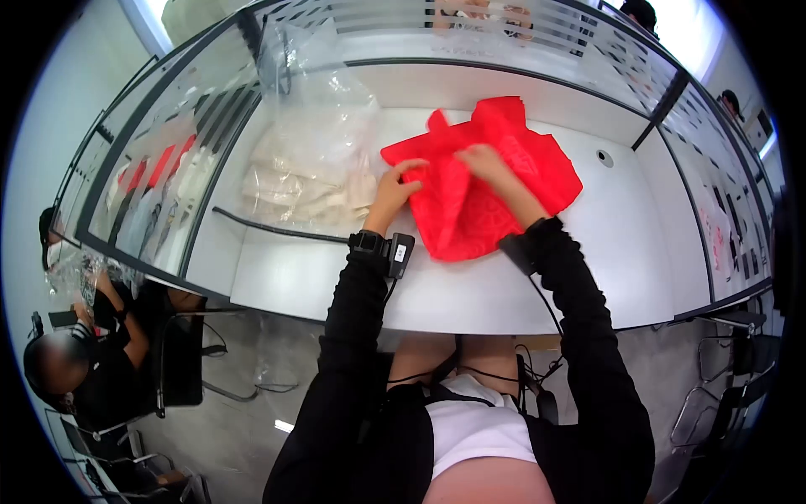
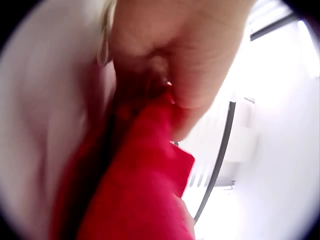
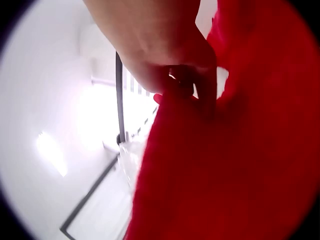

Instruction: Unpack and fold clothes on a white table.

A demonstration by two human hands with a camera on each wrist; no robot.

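Observation:
A red cloth (image 1: pixel 529 168), creased and partly raised in folds, covers the middle right of the white desk in the head view. At its left edge, my left hand (image 1: pixel 391 195) pinches a fold of it; in the left wrist view the red cloth (image 2: pixel 145 175) hangs down from between thumb and fingers. My right hand (image 1: pixel 489 165) reaches over the cloth and pinches another fold near its middle. Seen from the right wrist, thumb and fingers (image 3: pixel 205 92) close on the cloth's upper edge, and the cloth fills most of that view.
Left of the cloth lies a clear plastic bag (image 1: pixel 323 105) with cream-coloured cloth items (image 1: pixel 294 189) in it. A black strip (image 1: pixel 277 229) runs along the desk (image 1: pixel 327 290). Low partition walls surround it. Another person (image 1: pixel 92 361) sits at the left.

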